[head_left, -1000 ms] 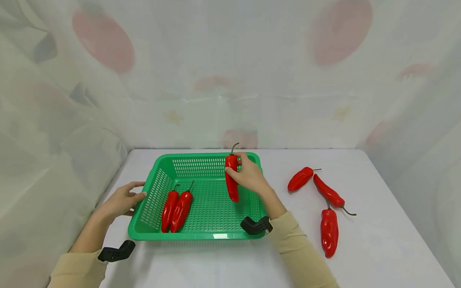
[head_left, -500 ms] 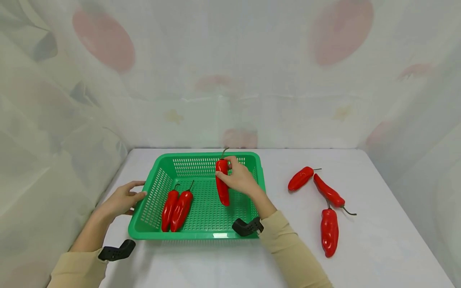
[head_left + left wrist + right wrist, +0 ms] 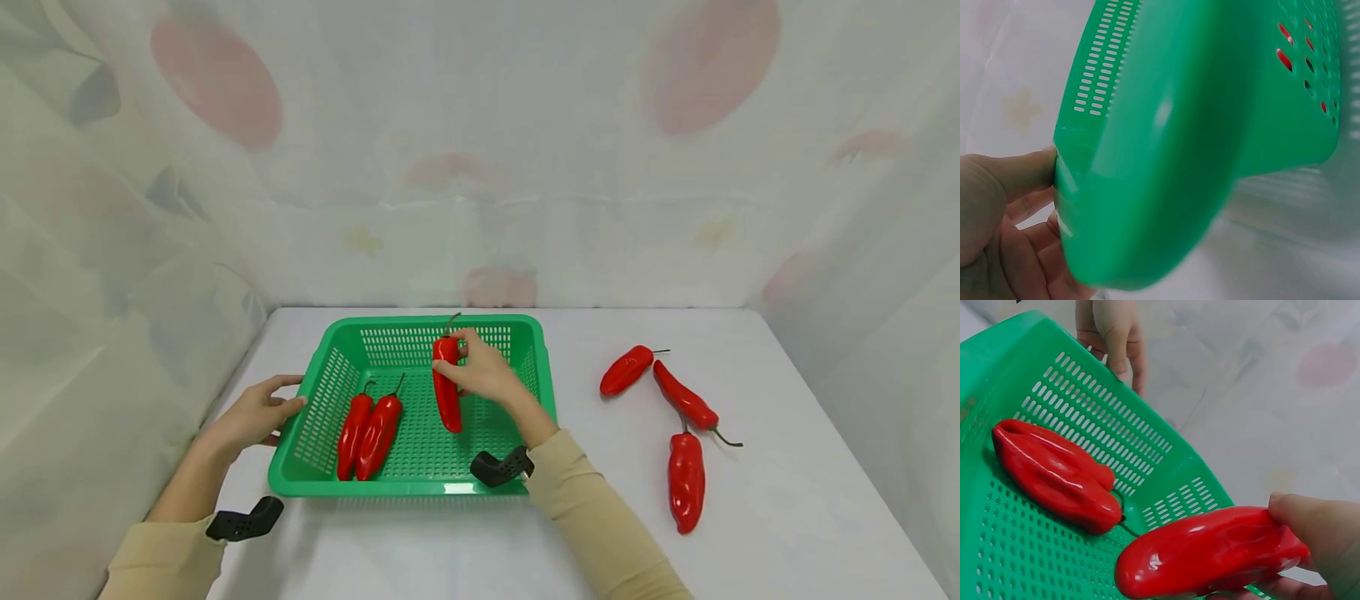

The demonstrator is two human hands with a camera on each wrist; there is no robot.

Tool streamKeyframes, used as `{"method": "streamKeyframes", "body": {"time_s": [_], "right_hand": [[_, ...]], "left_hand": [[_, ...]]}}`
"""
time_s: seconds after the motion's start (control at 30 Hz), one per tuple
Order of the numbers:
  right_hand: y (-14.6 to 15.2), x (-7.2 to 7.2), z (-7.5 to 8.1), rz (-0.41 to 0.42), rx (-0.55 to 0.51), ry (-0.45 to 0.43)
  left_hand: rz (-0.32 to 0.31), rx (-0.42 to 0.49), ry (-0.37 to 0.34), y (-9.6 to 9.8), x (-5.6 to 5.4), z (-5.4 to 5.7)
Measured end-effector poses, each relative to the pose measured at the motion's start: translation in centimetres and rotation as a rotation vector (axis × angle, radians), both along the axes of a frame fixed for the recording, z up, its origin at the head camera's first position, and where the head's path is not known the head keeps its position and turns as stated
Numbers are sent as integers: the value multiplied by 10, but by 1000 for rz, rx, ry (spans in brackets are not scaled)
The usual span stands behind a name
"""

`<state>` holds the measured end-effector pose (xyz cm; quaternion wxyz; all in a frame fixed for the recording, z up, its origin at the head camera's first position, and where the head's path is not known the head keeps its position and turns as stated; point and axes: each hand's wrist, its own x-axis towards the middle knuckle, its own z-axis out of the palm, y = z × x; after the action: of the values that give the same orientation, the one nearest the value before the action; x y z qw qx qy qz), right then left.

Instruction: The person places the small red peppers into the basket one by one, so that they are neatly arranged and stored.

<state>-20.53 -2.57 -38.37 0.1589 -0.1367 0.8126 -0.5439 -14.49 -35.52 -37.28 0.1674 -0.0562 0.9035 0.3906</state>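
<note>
"Over the green basket (image 3: 397, 489), the right hand (image 3: 486, 372) is gripping a red pepper (image 3: 448, 404), stem uppermost."

"And the left hand (image 3: 255, 415)?"

"It is holding the basket's left rim (image 3: 286, 450). Two peppers (image 3: 379, 437) are lying inside; three others (image 3: 686, 483) are resting on the table (image 3: 787, 517)."

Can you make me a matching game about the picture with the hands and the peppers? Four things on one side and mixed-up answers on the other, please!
Things:
1. Left hand
2. Right hand
3. Basket
4. Two peppers

Answers:
A. Lying side by side, not held
B. Green, with lots of little holes
C. Holding the basket's rim
D. Holding one red pepper

Right pairs:
1 goes with C
2 goes with D
3 goes with B
4 goes with A
</note>
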Motion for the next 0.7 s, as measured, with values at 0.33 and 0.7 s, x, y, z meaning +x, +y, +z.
{"method": "streamKeyframes", "body": {"time_s": [0.33, 0.7], "right_hand": [[-14, -4, -13, 10, 16, -49], [-28, -5, -23, 46, 17, -121]], "left_hand": [[-1, 9, -11, 0, 0, 0], [-1, 22, -3, 2, 0, 1]]}}
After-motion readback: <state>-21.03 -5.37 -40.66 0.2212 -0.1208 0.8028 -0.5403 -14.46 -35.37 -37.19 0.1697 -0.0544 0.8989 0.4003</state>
